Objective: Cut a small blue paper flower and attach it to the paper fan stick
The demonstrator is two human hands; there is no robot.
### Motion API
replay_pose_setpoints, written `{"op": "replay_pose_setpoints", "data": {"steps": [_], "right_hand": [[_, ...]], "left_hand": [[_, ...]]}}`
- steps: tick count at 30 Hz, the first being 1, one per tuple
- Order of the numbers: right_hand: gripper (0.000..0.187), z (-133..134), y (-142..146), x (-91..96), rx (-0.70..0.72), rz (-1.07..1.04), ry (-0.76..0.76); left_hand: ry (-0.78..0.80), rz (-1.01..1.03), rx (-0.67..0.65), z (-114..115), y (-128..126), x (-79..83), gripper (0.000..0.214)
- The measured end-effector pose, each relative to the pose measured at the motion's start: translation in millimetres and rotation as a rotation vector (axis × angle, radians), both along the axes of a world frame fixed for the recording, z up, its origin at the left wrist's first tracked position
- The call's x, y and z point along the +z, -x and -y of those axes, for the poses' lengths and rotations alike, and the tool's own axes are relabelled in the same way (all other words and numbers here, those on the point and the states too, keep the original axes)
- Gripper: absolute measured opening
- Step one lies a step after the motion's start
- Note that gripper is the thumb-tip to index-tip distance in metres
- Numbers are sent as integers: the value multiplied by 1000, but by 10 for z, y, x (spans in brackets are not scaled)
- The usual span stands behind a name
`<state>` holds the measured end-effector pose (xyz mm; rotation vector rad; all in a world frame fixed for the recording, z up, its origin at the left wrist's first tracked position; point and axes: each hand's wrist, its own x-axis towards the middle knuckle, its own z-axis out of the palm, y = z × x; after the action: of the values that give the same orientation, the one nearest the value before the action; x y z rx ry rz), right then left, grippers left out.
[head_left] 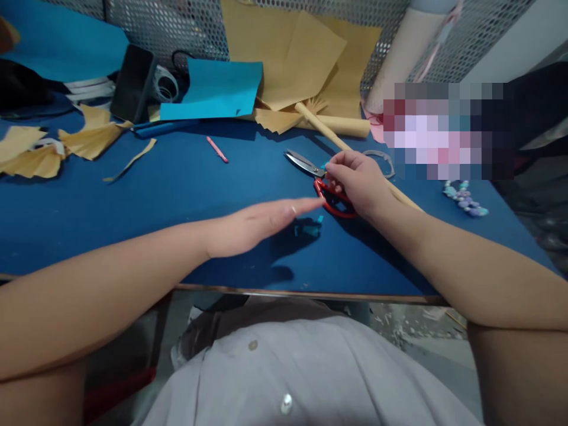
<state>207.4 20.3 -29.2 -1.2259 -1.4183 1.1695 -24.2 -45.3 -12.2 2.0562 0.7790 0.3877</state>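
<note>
My left hand [255, 228] is stretched out flat above the blue table, fingers together and pointing right. Its fingertips come close to the red handles of the scissors [339, 208]; whether they touch, I cannot tell. My right hand [357, 180] is closed in a pinch over those handles, with a tiny bit of blue paper [325, 166] showing at its fingertips. The scissors lie on the table with their blades toward the upper left. Small blue paper scraps [307, 229] are on the table just beyond my left hand's lower edge.
A wooden stick [326, 129] runs diagonally under my right arm. Behind are a pink pen [217, 149], a blue paper sheet [217, 89], brown paper [284, 53], pleated paper pieces [91, 139], a phone [132, 83] and a tape roll [166, 86]. A beaded bracelet [468, 201] lies right.
</note>
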Motion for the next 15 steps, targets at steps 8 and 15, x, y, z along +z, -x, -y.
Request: {"op": "replay_pose_setpoints", "data": {"steps": [8,15], "right_hand": [[23,33,24,50,-8,-22,27],[21,20,8,28,-2,12,-4]], "left_hand": [[-331,-478,203,322,-175,-174,106],[-219,-225,212,485,-292,-59,83]]}}
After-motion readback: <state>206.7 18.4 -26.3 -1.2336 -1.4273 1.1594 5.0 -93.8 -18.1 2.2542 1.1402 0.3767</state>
